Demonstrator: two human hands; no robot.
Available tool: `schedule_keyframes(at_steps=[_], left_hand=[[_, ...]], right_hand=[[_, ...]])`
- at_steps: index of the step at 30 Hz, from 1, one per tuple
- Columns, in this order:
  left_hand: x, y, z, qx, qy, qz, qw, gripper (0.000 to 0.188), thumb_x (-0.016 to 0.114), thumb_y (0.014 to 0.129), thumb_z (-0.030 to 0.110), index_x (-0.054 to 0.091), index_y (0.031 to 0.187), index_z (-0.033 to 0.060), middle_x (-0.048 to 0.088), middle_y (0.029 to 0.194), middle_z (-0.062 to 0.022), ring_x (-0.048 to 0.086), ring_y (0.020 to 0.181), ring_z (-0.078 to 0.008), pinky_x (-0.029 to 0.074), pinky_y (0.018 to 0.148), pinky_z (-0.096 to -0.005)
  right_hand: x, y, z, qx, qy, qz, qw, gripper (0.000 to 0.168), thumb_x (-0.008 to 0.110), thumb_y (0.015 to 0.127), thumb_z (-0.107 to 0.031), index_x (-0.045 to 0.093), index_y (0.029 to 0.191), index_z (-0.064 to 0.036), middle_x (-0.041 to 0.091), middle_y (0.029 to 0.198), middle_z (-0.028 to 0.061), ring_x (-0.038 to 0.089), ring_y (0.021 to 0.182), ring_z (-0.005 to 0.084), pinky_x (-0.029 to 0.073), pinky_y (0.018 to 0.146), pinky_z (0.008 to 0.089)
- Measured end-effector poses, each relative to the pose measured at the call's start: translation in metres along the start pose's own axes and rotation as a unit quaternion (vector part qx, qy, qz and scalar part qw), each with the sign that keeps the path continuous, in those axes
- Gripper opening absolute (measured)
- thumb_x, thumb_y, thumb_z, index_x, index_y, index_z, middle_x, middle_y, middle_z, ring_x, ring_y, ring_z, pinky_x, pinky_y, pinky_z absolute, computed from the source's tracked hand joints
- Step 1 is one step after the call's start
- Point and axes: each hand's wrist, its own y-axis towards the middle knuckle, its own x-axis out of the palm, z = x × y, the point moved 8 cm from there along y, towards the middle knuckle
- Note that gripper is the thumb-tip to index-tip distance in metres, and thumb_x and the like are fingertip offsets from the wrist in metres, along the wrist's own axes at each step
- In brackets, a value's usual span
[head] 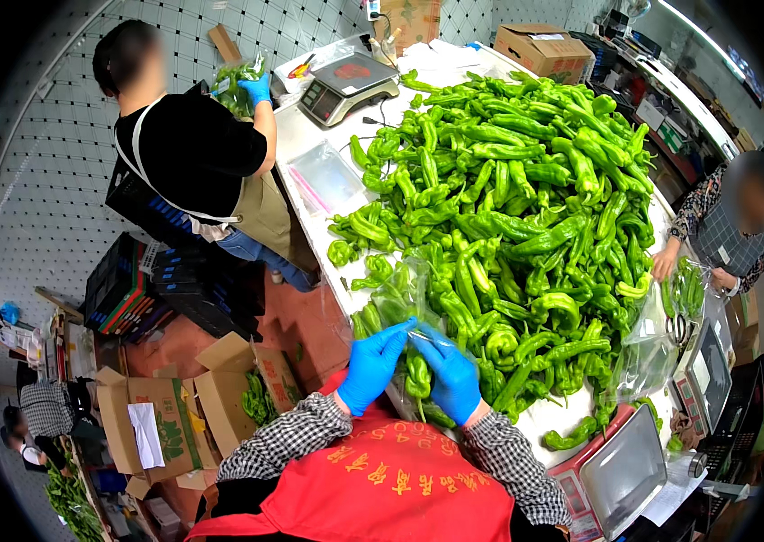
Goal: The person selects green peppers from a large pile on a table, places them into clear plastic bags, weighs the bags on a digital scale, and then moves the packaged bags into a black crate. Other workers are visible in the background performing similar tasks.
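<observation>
Just in front of me, at the near edge of the pepper pile, I hold a clear plastic bag (404,293). My left hand (372,369), in a blue glove, pinches the bag's near edge. My right hand (450,379), gloved the same way, grips that edge close beside it; the fingertips of both hands nearly meet. How much the bag holds is hard to tell, as green shows through the film. A single green pepper (417,377) lies between my hands. A large heap of long green peppers (511,203) covers much of the white table (301,149).
A digital scale (348,81) and flat plastic bags (328,176) are on the far left. Another scale (622,467) stands at the near right. One co-worker (192,156) holds a filled bag; another person (727,217) bags peppers. Open cartons (165,420) and black crates (199,284) stand left.
</observation>
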Motion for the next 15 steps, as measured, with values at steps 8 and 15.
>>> schedule_keyframes(at_steps=[8, 15], left_hand=[[0.034, 0.003, -0.031, -0.042, -0.046, -0.063, 0.996, 0.035, 0.057, 0.105, 0.020, 0.064, 0.134, 0.0014, 0.069, 0.129, -0.0086, 0.062, 0.116, -0.0123, 0.048, 0.103, -0.0304], [0.039, -0.001, -0.027, -0.054, -0.028, -0.071, 0.996, 0.035, 0.058, 0.104, 0.019, 0.064, 0.134, 0.0014, 0.069, 0.130, -0.0123, 0.063, 0.116, -0.0132, 0.050, 0.100, -0.0301]], right_hand=[[0.018, -0.029, 0.062, 0.172, 0.060, 0.036, 0.983, 0.063, 0.063, 0.084, 0.003, 0.050, 0.145, -0.005, 0.057, 0.137, 0.0246, 0.056, 0.126, 0.0427, 0.047, 0.105, 0.0443], [0.030, -0.044, 0.028, 0.169, -0.071, -0.022, 0.983, 0.075, 0.077, 0.084, -0.028, 0.044, 0.147, -0.005, 0.054, 0.138, 0.0241, 0.061, 0.108, 0.0416, 0.053, 0.089, 0.0453]])
